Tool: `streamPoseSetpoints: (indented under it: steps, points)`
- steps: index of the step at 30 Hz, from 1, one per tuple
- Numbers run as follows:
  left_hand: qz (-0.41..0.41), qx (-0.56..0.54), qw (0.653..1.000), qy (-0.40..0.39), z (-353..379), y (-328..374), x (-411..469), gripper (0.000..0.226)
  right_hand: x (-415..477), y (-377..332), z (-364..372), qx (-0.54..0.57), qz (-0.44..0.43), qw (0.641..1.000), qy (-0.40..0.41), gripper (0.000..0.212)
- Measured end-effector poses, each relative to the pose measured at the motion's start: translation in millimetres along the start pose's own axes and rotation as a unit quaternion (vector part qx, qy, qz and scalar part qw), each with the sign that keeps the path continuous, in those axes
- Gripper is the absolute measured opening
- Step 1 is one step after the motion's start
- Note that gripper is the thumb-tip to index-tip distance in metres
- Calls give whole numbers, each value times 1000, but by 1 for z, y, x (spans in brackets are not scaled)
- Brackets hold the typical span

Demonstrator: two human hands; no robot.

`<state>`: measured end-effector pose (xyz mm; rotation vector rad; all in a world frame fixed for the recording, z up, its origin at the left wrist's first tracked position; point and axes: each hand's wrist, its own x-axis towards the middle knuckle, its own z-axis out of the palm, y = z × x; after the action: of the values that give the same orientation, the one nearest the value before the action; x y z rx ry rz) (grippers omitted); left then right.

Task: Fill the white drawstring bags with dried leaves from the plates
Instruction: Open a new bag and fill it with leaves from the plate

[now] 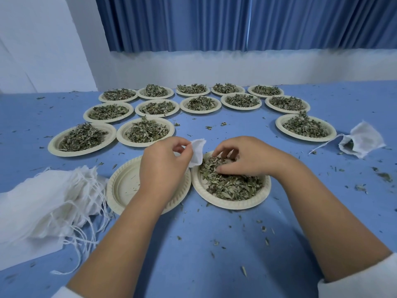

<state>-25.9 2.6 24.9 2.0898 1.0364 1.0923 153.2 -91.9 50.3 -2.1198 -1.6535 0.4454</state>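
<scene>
Nearest the person, the blue counter (204,244) carries scattered leaf fragments. Outboard of the left hand (163,166) lies a loose heap of spare bags (43,201), cords trailing. The left hand pinches one white drawstring bag (197,152) at its mouth between thumb and fingers, above an emptied plate (122,186). The bag hangs limp beside the right hand (242,158). That hand's fingers are curled down into the dried leaves (232,186) on the working plate (231,204), closed on a pinch of them. Assessment: the bag is thin, soft cloth with no stiffness, so it is best held at the rim with the mouth spread; gripping lower would close it. The leaves appear light, brittle and prone to scatter, so small pinches carried low over the plate are advised. Beyond both hands stand rows of heaped plates (146,132). Outboard of the right hand, a filled bag (361,140) lies on the counter with its cord loose. A blue curtain (214,22) closes the far side.
</scene>
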Motion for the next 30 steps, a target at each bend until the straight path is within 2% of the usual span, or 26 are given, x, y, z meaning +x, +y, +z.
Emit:
streamPoseSetpoints:
  steps: [3,6,12,17,22,30]
  points:
    - [-2,1,1000,-7,1,-1,0,11,-1,-5,4,-9,3,1000,25,29]
    - [0,6,1000,-8,1,-1,-1,11,0,-7,9,-74,0,997,16,35]
    - [-11,-7,1000,-6,2,0,-1,11,2,-11,13,-103,9,994,23,28]
    - [-21,-30,999,-2,0,1,0,6,-3,-7,1,21,11,998,59,20]
    - [-24,-34,999,-2,-1,3,0,19,-5,-6,-9,125,16,988,87,23]
    - [-31,-81,996,-5,0,4,1,9,-8,-6,-17,266,4,955,128,22]
